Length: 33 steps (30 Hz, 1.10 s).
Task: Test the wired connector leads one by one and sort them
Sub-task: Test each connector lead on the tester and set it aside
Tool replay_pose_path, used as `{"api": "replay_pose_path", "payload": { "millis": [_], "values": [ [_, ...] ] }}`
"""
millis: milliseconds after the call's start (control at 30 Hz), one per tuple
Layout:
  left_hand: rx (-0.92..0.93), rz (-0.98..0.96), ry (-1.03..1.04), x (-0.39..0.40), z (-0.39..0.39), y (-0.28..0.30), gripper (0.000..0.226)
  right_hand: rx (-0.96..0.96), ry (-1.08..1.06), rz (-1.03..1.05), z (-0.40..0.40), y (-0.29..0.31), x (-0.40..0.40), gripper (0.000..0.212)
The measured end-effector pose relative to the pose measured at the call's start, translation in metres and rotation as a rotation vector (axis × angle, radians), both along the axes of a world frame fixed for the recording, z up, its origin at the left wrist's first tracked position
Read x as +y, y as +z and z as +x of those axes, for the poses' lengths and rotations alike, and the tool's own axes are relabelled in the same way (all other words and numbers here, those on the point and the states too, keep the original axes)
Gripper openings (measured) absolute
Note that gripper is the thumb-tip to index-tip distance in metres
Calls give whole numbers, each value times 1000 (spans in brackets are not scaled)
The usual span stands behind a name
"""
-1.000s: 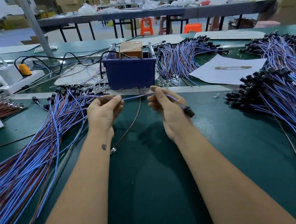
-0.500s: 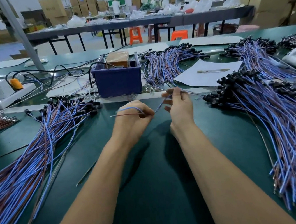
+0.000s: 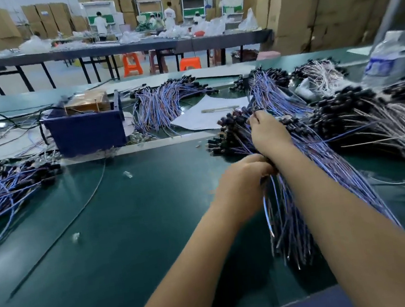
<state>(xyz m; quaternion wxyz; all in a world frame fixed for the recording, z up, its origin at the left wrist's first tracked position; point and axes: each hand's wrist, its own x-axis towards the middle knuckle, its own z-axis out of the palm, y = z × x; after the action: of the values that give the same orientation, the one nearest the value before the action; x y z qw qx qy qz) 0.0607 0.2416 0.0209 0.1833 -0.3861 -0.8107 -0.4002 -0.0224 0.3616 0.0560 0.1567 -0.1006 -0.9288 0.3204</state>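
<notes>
Half a second before, both hands held 1 lead over the middle of the green table (image 3: pixel 130 240). Now they had moved to the right pile of leads (image 3: pixel 301 166). The right hand (image 3: pixel 268 131) was closed at the connector end of the lead, the left hand (image 3: pixel 241 184) pinched its wires lower on the pile. I judged the lead was tested at the blue box (image 3: pixel 88 132) and was now being sorted, while the left pile (image 3: pixel 2 185) waited
</notes>
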Motion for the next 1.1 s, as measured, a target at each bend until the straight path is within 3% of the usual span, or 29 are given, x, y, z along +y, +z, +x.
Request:
{"api": "replay_pose_path", "payload": {
  "millis": [100, 200, 333, 433, 567, 733, 867, 1000, 1100],
  "values": [
    [-66, -134, -20, 20, -1, -2, 50, -85, -40, 158, 3, -3, 27, 27],
    [-106, -273, -23, 22, -3, -10, 49, -177, -81, 260, 2, -8, 36, 37],
    [-130, -119, 17, 2, -7, -9, 35, -27, -160, 303, 2, -9, 14, 44],
    [-177, -30, 220, -30, -15, -9, 33, 130, -95, 245, 2, -7, -24, 46],
    [-262, 19, 535, -89, -29, -12, 36, 178, 63, 209, 0, -10, -89, 47],
    [-406, -307, 871, -166, -34, -25, 54, 155, 272, 136, -1, -29, -182, 43],
    [-487, -478, 1056, -221, -34, -27, 52, 74, 437, 83, 2, -44, -246, 42],
    [-484, -475, 1161, -265, -37, -22, 40, 54, 552, 98, 14, -62, -278, 40],
    [-342, -377, 1154, -285, -39, -20, 35, 67, 576, 111, 13, -68, -272, 38]
  ]
}}
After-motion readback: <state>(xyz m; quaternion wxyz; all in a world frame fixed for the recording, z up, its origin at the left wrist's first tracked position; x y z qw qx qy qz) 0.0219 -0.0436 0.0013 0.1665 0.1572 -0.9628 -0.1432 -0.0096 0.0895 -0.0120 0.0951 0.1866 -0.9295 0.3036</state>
